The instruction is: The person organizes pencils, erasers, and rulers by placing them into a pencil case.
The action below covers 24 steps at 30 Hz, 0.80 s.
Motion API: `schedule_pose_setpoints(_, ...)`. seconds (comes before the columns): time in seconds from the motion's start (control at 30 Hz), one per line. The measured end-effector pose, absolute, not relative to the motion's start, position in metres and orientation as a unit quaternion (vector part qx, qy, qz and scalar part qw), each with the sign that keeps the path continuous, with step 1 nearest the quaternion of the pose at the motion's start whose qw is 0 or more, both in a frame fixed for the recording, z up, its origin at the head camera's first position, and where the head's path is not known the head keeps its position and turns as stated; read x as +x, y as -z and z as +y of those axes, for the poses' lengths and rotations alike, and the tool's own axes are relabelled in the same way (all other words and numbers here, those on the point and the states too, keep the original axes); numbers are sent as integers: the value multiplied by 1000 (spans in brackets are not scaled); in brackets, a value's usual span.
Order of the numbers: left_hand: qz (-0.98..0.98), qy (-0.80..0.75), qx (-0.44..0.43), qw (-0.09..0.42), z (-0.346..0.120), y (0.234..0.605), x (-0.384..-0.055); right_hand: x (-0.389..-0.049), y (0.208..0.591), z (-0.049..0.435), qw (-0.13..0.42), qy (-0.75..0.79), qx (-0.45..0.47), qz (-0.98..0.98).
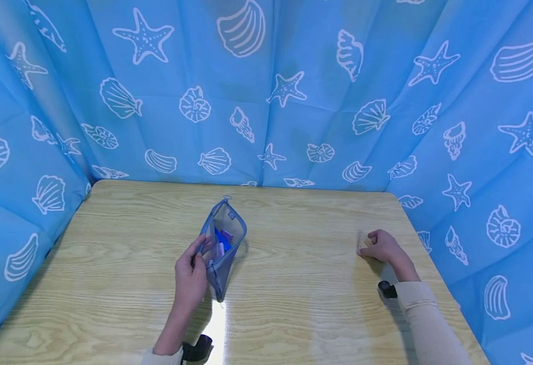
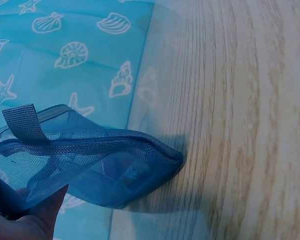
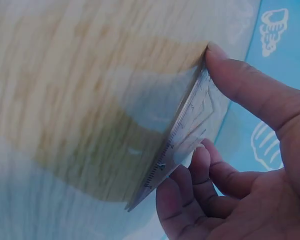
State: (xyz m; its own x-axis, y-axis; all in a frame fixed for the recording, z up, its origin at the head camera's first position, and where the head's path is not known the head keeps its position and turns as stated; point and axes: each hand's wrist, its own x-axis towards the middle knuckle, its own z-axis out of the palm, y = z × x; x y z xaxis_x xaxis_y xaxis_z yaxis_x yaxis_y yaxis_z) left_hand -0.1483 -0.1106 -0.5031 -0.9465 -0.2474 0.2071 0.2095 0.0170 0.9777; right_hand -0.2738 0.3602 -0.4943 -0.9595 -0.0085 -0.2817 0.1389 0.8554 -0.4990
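Observation:
My left hand [image 1: 191, 279] grips the near left side of a blue mesh zipper pouch [image 1: 221, 272], whose mouth gapes upward. Inside it lie a bright blue item [image 1: 221, 240] and a small purple item [image 1: 227, 235]. The left wrist view shows the pouch's mesh wall [image 2: 135, 150] and a fabric tab [image 2: 25, 123], with the thumb at its edge. At the table's right side, my right hand [image 1: 386, 248] holds a clear plastic set square [image 3: 182, 131] with scale marks, thumb at one corner and curled fingers at the other side. It is tilted close over the wood.
The wooden table [image 1: 294, 299] has rounded back corners. A blue curtain [image 1: 266, 101] with white shells and starfish hangs behind it and along both sides. Dark wrist cameras sit under both wrists, the left one [image 1: 197, 349] near a bright reflection.

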Motion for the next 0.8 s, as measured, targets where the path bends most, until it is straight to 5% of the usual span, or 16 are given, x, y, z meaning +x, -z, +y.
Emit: schedule_pose_setpoints(0.8, -690, 705, 17, 160, -109, 505, -150, -268, 495, 364, 150, 387, 8, 910)
